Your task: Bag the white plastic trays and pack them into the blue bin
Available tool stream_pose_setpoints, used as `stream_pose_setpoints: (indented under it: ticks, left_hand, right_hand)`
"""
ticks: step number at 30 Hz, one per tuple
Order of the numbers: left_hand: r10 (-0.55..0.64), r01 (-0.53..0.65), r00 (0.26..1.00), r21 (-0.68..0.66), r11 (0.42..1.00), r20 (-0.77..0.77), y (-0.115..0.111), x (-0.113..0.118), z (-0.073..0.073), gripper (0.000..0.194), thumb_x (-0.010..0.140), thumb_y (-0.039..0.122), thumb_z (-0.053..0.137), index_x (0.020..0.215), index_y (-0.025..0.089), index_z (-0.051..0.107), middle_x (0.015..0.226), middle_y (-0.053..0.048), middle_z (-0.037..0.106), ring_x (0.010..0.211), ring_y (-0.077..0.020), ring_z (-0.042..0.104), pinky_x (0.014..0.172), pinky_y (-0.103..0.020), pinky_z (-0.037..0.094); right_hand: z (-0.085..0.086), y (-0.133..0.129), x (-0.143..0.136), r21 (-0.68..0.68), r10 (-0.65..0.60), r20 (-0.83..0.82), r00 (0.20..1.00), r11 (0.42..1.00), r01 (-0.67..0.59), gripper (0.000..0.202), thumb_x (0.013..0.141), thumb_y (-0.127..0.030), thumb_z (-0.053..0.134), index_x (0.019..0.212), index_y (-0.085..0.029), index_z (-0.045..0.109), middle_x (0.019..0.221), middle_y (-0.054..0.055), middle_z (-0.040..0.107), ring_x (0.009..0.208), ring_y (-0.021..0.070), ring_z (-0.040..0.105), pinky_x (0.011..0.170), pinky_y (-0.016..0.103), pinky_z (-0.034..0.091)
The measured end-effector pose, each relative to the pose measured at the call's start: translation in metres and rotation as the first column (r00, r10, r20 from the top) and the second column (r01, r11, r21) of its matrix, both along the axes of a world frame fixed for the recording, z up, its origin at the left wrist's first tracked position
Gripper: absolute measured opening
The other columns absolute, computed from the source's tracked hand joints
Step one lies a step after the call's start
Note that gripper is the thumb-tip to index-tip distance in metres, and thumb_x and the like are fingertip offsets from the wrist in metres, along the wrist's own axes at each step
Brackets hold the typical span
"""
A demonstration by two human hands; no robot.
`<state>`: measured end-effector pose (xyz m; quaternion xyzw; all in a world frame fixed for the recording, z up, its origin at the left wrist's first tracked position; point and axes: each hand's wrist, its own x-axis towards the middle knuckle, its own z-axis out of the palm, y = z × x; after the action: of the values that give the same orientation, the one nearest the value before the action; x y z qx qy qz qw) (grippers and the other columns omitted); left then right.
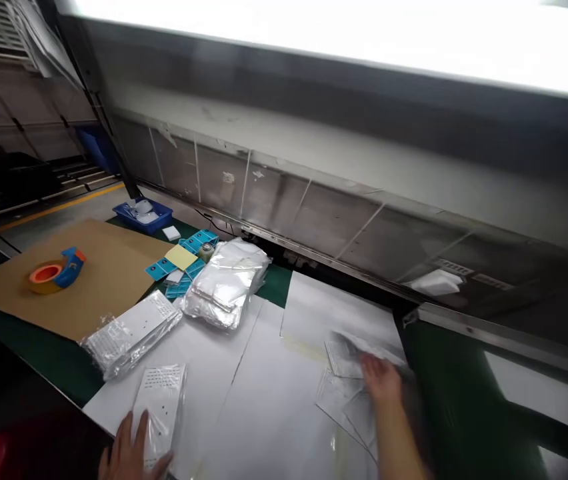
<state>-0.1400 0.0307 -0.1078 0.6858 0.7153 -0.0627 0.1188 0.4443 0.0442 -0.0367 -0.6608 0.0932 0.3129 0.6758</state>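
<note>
My left hand (pixel 131 453) lies with its fingers spread on the lower end of a bagged white printed piece (pixel 159 407) near the front edge. Just behind that piece sits a stack of similar bagged pieces (pixel 131 333). At the right, my right hand (pixel 381 377) is over several loose flat printed pieces (pixel 341 397) on the white sheets; motion blurs its fingers, and what they hold, if anything, is unclear. A pile of clear plastic bags (pixel 229 280) rests behind, between the hands.
Brown cardboard (pixel 109 247) at the left carries a tape dispenser (pixel 59 270). Blue-green cards (pixel 161 269), a yellow note (pixel 181 257), a small jar (pixel 206 251) and a blue tray (pixel 157 223) stand farther back. A low metal panel (pixel 284 193) spans the rear.
</note>
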Motion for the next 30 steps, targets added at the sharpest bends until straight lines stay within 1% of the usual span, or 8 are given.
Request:
stream_pose_setpoints:
  ticks: [3,7,10,13,16,20,24,30]
  left_hand:
    - [-0.021,0.023,0.988,0.011,1.000,-0.151,0.011,0.019,-0.014,0.086,0.072,0.061,0.034,0.142,0.011,0.021,0.149,-0.018,0.015,0.133,-0.0333,0.022,0.094,-0.053,0.030]
    - [-0.089,0.087,0.970,-0.019,0.996,-0.224,0.048,0.020,-0.013,0.080,0.072,0.055,0.036,0.140,0.012,0.027,0.147,-0.018,0.021,0.118,-0.0362,0.041,0.091,-0.048,0.031]
    - [-0.182,0.179,0.963,-0.035,0.983,-0.197,0.084,-0.005,-0.013,0.076,0.071,0.051,0.039,0.138,0.017,0.028,0.146,-0.014,0.027,0.117,-0.0363,0.042,0.091,-0.044,0.031]
    - [-0.308,0.307,0.944,-0.029,0.951,-0.115,0.112,-0.028,-0.017,0.069,0.073,0.046,0.036,0.137,0.023,0.023,0.140,-0.004,0.041,0.125,-0.0342,0.035,0.093,-0.039,0.031]
    - [-0.356,0.361,0.925,0.012,0.932,-0.132,0.123,-0.026,-0.017,0.069,0.074,0.049,0.035,0.135,0.019,0.024,0.139,-0.008,0.041,0.125,-0.0364,0.034,0.094,-0.041,0.032]
    - [-0.363,0.358,0.931,0.085,0.930,0.047,0.111,0.012,-0.007,0.068,0.078,0.055,0.039,0.130,0.013,0.035,0.141,-0.018,0.030,0.125,-0.0347,0.037,0.098,-0.042,0.035]
    - [-0.393,0.398,0.835,0.071,0.915,0.385,0.089,0.062,0.008,0.055,0.081,0.051,0.043,0.126,0.019,0.042,0.139,-0.012,0.035,0.127,-0.0291,0.037,0.101,-0.044,0.037]
    - [-0.307,0.491,0.654,-0.079,0.867,0.692,0.067,0.123,0.032,0.046,0.084,0.049,0.043,0.124,0.027,0.046,0.137,-0.005,0.042,0.124,-0.0260,0.043,0.099,-0.042,0.042]
  right_hand:
    - [-0.034,-0.026,-0.030,-0.122,0.107,0.025,0.994,0.987,-0.103,0.031,0.088,-0.035,0.051,0.112,-0.016,0.052,0.106,0.006,0.058,0.087,0.0162,0.060,0.073,0.035,0.052]
    - [-0.061,-0.071,-0.055,-0.347,0.236,0.192,0.953,0.924,-0.159,0.031,0.087,-0.035,0.052,0.111,-0.015,0.053,0.103,0.005,0.060,0.087,0.0167,0.060,0.076,0.037,0.051]
    - [-0.066,-0.106,-0.056,-0.567,0.373,0.359,0.856,0.815,-0.117,0.043,0.078,-0.032,0.060,0.117,-0.016,0.049,0.118,0.013,0.054,0.111,0.0287,0.050,0.092,0.051,0.039]
    - [-0.072,-0.130,-0.045,-0.731,0.536,0.438,0.721,0.680,-0.061,0.066,0.066,-0.024,0.062,0.127,-0.015,0.040,0.141,0.022,0.029,0.131,0.0421,0.018,0.101,0.062,0.014]
    - [-0.082,-0.134,-0.033,-0.836,0.678,0.390,0.623,0.544,-0.069,0.081,0.057,-0.022,0.062,0.132,-0.013,0.034,0.143,0.023,0.024,0.131,0.0457,0.011,0.098,0.065,0.012]
    - [-0.088,-0.124,-0.026,-0.922,0.789,0.265,0.554,0.376,-0.094,0.089,0.053,-0.030,0.069,0.132,-0.012,0.033,0.131,0.021,0.040,0.126,0.0436,0.023,0.096,0.058,0.022]
    - [-0.076,-0.117,-0.038,-0.970,0.849,0.156,0.505,0.228,-0.083,0.053,0.069,-0.033,0.066,0.116,-0.014,0.051,0.120,0.014,0.049,0.117,0.0335,0.039,0.095,0.052,0.028]
    - [-0.040,-0.110,-0.081,-0.985,0.925,0.087,0.369,0.134,-0.105,0.031,0.082,-0.032,0.057,0.107,-0.014,0.058,0.120,0.010,0.054,0.114,0.0259,0.047,0.099,0.050,0.029]
